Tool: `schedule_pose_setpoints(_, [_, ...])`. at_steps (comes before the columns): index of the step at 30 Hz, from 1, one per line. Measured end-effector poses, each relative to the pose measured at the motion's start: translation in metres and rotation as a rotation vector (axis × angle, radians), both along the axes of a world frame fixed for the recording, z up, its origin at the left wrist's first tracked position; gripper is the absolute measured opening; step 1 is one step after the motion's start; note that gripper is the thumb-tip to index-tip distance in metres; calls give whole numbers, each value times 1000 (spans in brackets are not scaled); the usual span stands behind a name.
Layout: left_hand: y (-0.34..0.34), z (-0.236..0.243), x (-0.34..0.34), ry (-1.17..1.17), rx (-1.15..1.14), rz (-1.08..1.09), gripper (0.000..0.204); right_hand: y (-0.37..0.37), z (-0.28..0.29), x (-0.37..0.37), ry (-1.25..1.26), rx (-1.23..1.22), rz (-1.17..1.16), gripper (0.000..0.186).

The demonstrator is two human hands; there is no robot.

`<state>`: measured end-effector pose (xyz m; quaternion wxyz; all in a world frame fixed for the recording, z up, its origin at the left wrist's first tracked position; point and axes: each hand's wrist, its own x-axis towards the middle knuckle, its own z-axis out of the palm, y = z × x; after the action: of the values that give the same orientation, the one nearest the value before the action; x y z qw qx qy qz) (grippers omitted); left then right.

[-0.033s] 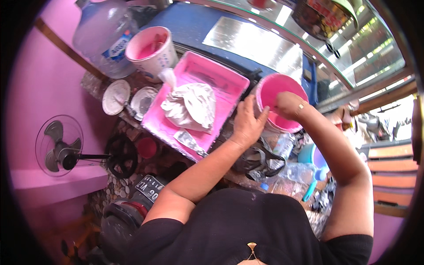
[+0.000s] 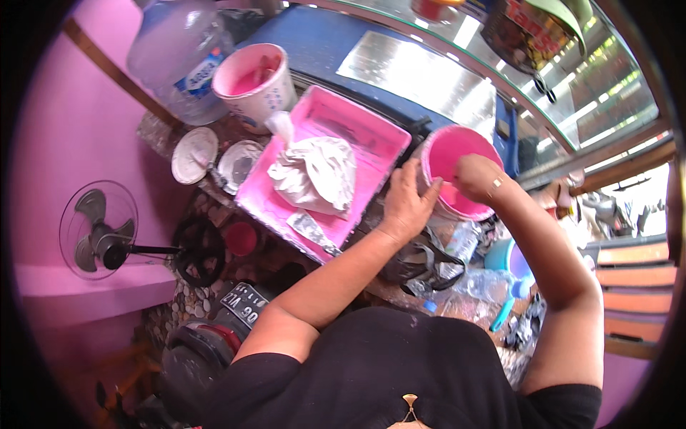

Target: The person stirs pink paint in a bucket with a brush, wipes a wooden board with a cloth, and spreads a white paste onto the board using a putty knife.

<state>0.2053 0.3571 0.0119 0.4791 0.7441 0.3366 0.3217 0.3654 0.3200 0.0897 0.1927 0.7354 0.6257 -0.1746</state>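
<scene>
A bucket [image 2: 441, 151] with a pink-coated inside stands right of centre. My left hand [image 2: 409, 204] holds it at its near left side, thumb by the rim and fingers along the outer wall. Inside the opening is my right hand [image 2: 477, 177], its fingers curled closed; whatever they grip, if anything, is hidden. To the left lies a pink rectangular tray [image 2: 382, 139]. A bunched white bag [image 2: 318, 175] sits in it, and a smeared scraper [image 2: 312, 230] rests across its near edge.
A second pink-lined bucket [image 2: 261, 100] and a large water jug [image 2: 179, 71] stand far left, near two round lids [image 2: 194, 156]. Plastic bottles [image 2: 482, 284] and a black plastic bag [image 2: 411, 264] lie close to my forearms. A fan [image 2: 107, 239] stands left. Behind is a glass case [image 2: 564, 107].
The whole view has shifted slightly, so things appear a little farther right and lower. Both hands keep their places at the bucket.
</scene>
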Motion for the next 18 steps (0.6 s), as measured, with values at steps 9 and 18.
schedule_pose_setpoints(9, [58, 8, -55, -312, -248, 202, 20, -85, 55, -26, 44, 551, -227, 13])
schedule_pose_setpoints(18, [243, 38, -141, -574, -572, 902, 60, -105, 50, -36, 68, 696, -305, 13])
